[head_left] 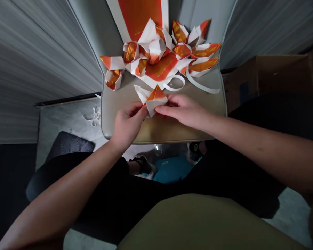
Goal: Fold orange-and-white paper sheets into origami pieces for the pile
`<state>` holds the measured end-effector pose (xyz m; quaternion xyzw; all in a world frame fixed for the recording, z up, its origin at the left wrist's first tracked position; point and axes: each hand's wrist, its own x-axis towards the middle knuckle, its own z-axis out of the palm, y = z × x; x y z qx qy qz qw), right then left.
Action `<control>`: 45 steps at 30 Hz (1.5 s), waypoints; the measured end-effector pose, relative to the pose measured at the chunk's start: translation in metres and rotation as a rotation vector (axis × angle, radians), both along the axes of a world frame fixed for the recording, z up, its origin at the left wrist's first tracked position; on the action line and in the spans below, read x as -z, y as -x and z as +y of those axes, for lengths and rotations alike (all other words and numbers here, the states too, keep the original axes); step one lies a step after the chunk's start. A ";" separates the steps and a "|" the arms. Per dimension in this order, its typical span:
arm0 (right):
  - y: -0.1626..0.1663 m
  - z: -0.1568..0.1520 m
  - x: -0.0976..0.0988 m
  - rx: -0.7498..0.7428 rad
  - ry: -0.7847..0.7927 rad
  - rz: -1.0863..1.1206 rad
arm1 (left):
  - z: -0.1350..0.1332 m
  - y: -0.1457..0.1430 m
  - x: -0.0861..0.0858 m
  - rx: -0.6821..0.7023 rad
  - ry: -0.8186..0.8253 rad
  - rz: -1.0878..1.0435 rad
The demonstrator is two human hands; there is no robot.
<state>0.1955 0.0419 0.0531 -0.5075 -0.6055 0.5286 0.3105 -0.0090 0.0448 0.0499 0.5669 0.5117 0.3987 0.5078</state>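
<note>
Orange-and-white, the folded paper piece [155, 100] sits at the middle of the beige chair seat [214, 104], pinched from both sides: the left hand [127, 123] has thumb and fingers closed on its lower left edge, and the right hand [185, 111] has its fingertips clamped on the right flap. The fold looks best served by keeping the edges matched, bracing the piece against the seat, and running a fingertip firmly along the crease. Behind it lies a heap of finished folded pieces [156, 48], with a curled white paper strip [200, 85] beside them.
</note>
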 end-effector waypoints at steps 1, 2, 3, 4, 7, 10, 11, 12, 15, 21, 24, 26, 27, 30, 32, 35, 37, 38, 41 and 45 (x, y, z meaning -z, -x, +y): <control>0.001 -0.002 0.001 0.032 0.004 0.023 | -0.001 -0.001 -0.001 0.013 -0.018 0.001; 0.002 -0.003 0.002 0.065 0.011 0.044 | -0.002 -0.001 -0.001 0.026 -0.026 0.004; 0.003 -0.003 0.003 0.096 0.022 0.064 | -0.002 -0.001 -0.002 0.035 -0.023 0.010; 0.003 -0.004 0.003 0.123 0.034 0.083 | -0.002 0.000 -0.002 0.040 -0.014 0.016; 0.004 -0.002 0.004 0.172 0.051 0.122 | 0.000 0.003 -0.002 0.012 0.001 0.006; 0.005 -0.002 0.003 0.157 0.061 0.132 | 0.005 0.005 -0.003 -0.052 0.004 -0.059; 0.005 -0.002 0.003 0.141 0.077 0.137 | 0.007 0.006 -0.003 -0.063 0.010 -0.081; 0.005 -0.002 0.003 0.125 0.098 0.144 | 0.008 0.006 -0.005 -0.064 0.017 -0.100; 0.007 -0.004 0.003 0.105 0.152 0.171 | 0.010 0.005 -0.009 -0.026 0.045 -0.141; 0.008 -0.002 0.010 0.124 0.077 0.174 | 0.002 0.002 -0.013 0.047 0.065 -0.148; 0.010 -0.003 0.016 0.171 0.040 0.102 | -0.001 0.000 -0.011 0.108 0.082 -0.171; 0.011 -0.004 0.019 0.206 0.032 0.086 | -0.002 -0.002 -0.007 0.125 0.091 -0.176; 0.012 -0.005 0.019 0.218 0.027 0.087 | -0.002 -0.003 -0.005 0.126 0.088 -0.177; 0.012 -0.006 0.018 0.195 -0.002 0.075 | -0.001 -0.005 0.000 0.106 0.070 -0.195; 0.012 -0.006 0.016 0.167 -0.017 0.066 | -0.001 -0.005 0.003 0.086 0.068 -0.204; 0.011 -0.005 0.016 0.214 -0.029 0.076 | -0.001 -0.006 0.003 0.091 0.071 -0.218; 0.011 -0.005 0.016 0.266 -0.048 0.057 | -0.003 -0.006 0.003 0.119 0.074 -0.230; 0.011 -0.004 0.016 0.279 -0.059 0.040 | -0.003 -0.006 0.002 0.128 0.075 -0.233; 0.011 -0.006 0.013 0.246 -0.087 -0.002 | -0.004 -0.006 0.003 0.109 0.068 -0.228; 0.011 -0.010 0.006 0.152 -0.104 0.031 | -0.004 -0.005 0.006 0.069 0.044 -0.199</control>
